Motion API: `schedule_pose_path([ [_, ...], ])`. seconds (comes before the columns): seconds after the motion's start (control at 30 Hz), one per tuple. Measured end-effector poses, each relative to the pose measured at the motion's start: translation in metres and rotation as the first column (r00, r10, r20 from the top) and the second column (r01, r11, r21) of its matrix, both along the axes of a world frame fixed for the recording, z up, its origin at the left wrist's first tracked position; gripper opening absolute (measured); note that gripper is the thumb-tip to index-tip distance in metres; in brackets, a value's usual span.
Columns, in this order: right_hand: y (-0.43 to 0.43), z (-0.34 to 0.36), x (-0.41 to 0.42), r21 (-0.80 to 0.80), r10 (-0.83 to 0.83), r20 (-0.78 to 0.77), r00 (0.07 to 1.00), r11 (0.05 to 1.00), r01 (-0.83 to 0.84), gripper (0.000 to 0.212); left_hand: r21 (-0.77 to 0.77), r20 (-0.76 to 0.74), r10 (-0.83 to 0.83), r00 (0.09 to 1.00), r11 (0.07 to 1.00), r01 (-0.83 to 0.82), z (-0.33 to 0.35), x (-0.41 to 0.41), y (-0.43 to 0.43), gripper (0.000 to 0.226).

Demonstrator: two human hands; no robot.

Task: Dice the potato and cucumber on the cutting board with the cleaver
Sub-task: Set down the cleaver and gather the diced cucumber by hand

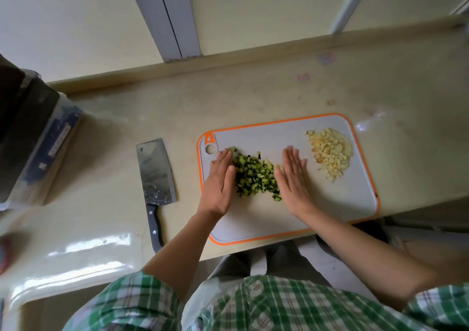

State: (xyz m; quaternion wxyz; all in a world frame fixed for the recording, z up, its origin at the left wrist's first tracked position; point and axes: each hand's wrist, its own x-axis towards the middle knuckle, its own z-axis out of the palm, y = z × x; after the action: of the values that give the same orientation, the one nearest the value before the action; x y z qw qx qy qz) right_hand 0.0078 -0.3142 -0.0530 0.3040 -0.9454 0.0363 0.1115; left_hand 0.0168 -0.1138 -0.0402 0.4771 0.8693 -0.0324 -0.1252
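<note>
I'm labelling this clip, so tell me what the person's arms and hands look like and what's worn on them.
Both hands, the left hand and the right hand, are bare with no gloves. The forearms are uncovered; short green-and-white plaid sleeves end near the elbows.

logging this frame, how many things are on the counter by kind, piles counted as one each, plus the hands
cutting board: 1
cleaver: 1
diced cucumber pile: 1
diced potato pile: 1
hands: 2, left hand and right hand, both open and flat beside the cucumber
total: 6
</note>
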Motion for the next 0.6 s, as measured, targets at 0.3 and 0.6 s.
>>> schedule_pose_path([
  [0.3, 0.035, 0.006, -0.011, 0.232, -0.16, 0.085, 0.983, 0.963, 0.137, 0.066, -0.064, -0.003, -0.036, 0.999, 0.997, 0.036, -0.006, -0.012, -0.01, 0.057],
  [0.6, 0.053, 0.002, -0.022, 0.312, -0.119, -0.032, 0.992, 0.942, 0.123, 0.071, -0.071, -0.022, -0.038, 0.999, 0.997, 0.037, -0.007, -0.015, 0.0, 0.057],
])
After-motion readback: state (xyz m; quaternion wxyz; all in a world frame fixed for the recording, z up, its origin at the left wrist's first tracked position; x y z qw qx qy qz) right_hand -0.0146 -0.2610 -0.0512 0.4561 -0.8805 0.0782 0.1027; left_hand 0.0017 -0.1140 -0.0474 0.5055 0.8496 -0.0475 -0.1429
